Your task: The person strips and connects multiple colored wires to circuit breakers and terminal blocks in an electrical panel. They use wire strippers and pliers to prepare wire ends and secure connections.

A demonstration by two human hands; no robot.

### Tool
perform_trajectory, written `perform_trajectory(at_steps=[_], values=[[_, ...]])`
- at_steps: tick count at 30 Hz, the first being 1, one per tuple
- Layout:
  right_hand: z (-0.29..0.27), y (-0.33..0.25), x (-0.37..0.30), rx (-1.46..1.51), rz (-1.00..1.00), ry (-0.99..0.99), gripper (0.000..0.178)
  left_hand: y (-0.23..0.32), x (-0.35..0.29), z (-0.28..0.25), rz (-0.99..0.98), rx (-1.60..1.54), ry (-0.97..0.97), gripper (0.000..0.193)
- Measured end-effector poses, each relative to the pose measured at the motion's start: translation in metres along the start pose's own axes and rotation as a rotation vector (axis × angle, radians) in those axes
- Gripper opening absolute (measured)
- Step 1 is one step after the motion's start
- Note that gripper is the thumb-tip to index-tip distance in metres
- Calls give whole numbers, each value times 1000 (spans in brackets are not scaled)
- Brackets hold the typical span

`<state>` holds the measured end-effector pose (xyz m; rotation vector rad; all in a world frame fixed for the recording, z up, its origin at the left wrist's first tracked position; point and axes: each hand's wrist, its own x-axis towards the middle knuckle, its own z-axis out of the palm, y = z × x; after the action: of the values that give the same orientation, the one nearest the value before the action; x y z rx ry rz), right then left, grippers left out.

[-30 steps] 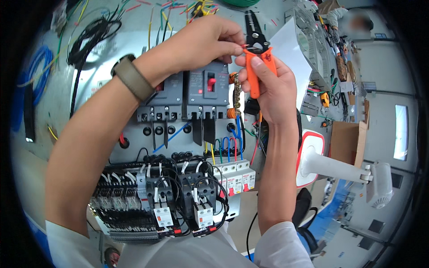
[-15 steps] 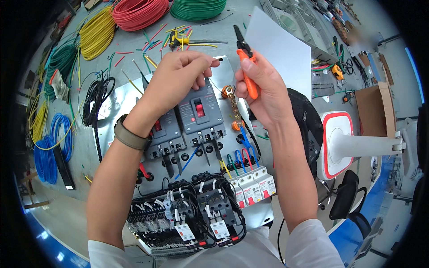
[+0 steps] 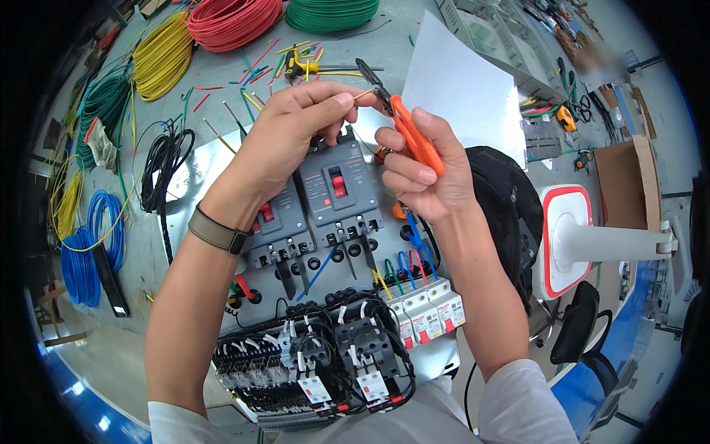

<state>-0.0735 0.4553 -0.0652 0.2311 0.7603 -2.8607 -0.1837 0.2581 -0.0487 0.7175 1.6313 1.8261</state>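
My left hand [image 3: 296, 126] is closed in a pinch on a thin wire [image 3: 362, 95], whose pale end points toward the tool on the right. My right hand [image 3: 436, 163] grips orange-handled wire strippers [image 3: 420, 137]. Their dark jaws are at the wire's tip, apart at the nose; I cannot tell whether they touch the wire. Below the hands stands a grey moulded-case circuit breaker [image 3: 340, 200] with a red toggle. A second grey breaker [image 3: 279, 226] sits beside it on the left, partly covered by my left wrist.
Small white breakers [image 3: 425, 314] and black-wired contactors [image 3: 362, 348] occupy the near side of the metal plate. Red [image 3: 233, 22], yellow [image 3: 163, 55] and blue [image 3: 81, 270] wire coils lie left and far. White paper [image 3: 466, 81] and a black bag [image 3: 503, 207] are on the right.
The wire strippers have moved left and tilted, bringing their jaws to the wire in my left hand. My right hand's fingers have shifted on the handles. The view has moved slightly.
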Motion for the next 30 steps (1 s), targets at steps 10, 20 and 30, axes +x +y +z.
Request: perform_trajectory(at_steps=[10, 20, 30], values=[[0, 2, 10, 109, 105, -66, 34, 1, -1, 2, -4, -32, -22, 36], [4, 0, 14, -10, 119, -83, 36, -3, 1, -3, 3, -61, -37, 32], [7, -10, 14, -321, 48, -57, 44, -7, 4, -6, 5, -67, -48, 30]])
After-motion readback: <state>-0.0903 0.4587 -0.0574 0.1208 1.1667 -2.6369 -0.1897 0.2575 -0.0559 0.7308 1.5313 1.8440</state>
